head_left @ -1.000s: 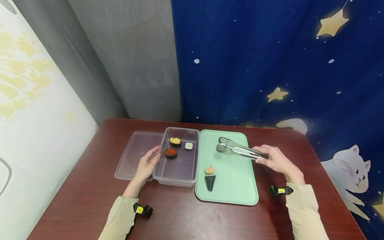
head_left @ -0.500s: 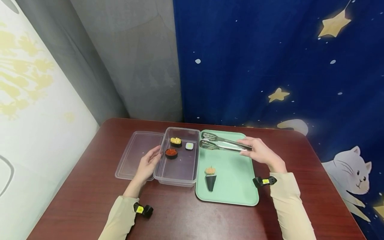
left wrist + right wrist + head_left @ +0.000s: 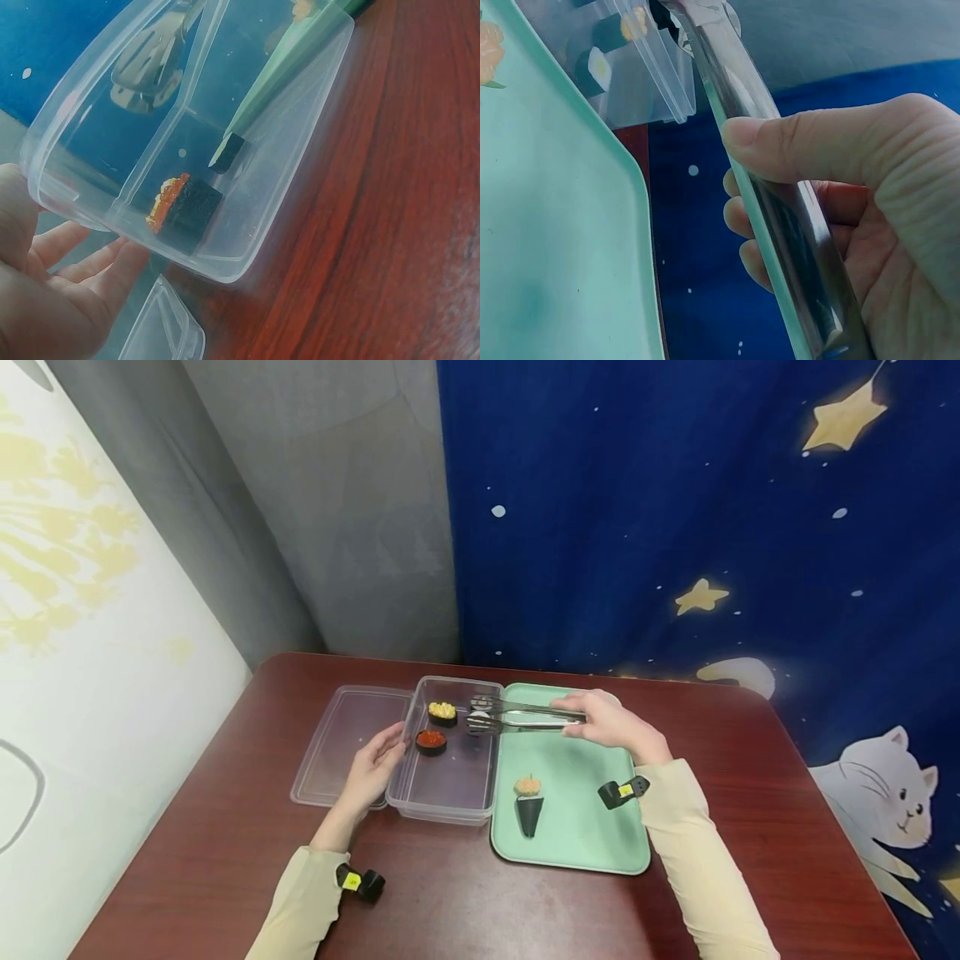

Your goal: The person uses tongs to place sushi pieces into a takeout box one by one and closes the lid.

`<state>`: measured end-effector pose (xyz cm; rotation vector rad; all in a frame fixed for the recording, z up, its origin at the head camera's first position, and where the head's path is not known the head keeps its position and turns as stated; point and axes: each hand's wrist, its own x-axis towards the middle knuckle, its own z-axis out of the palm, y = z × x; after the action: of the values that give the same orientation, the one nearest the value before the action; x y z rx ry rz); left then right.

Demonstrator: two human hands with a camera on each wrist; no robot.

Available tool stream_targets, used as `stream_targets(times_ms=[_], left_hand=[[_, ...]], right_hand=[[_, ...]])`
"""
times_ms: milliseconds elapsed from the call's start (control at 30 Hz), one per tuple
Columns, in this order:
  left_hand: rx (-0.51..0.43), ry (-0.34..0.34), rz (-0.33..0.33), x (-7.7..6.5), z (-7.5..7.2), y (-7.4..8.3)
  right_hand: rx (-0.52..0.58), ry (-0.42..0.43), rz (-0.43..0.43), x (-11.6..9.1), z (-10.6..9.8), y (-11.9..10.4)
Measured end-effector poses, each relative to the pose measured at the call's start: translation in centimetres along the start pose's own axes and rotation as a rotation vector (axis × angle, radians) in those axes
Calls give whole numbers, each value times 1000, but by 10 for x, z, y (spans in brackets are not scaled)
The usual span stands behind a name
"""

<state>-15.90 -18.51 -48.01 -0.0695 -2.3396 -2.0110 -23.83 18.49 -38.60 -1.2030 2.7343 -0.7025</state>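
My right hand (image 3: pixel 611 724) grips metal serving tongs (image 3: pixel 761 195), thumb on one arm and fingers curled round the other side. The slotted tong heads (image 3: pixel 150 64) hang spread over the clear plastic container (image 3: pixel 442 789), above the small white sushi roll (image 3: pixel 600 69), which they partly cover in the head view. My left hand (image 3: pixel 372 767) rests against the container's left wall, its fingers fairly straight. Inside the container sit a red-roe sushi (image 3: pixel 431 742) and a corn-topped sushi (image 3: pixel 442 713), both wrapped in black seaweed.
A mint-green tray (image 3: pixel 585 810) stands right of the container, with a cone-shaped hand roll (image 3: pixel 529 814) on it. The clear lid (image 3: pixel 341 747) lies left of the container on the reddish-brown table (image 3: pixel 442 885). Curtains hang behind.
My right hand has carried the tongs leftward from above the tray to over the container, at the white sushi roll. My left hand has stayed at the container's wall.
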Motion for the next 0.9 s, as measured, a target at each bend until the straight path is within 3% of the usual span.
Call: stream_targets(times_ms=[167, 433, 733, 900], left_hand=[[-6, 7, 16, 1, 0, -3], [2, 19, 45, 2, 2, -3], [-3, 19, 31, 2, 2, -2], [-15, 18, 10, 1, 2, -1]], right_hand=[[16, -76, 41, 12, -3, -4], [-48, -137, -58, 32, -4, -7], [-86, -265, 74, 53, -13, -28], [-118, -311, 76, 63, -13, -36]])
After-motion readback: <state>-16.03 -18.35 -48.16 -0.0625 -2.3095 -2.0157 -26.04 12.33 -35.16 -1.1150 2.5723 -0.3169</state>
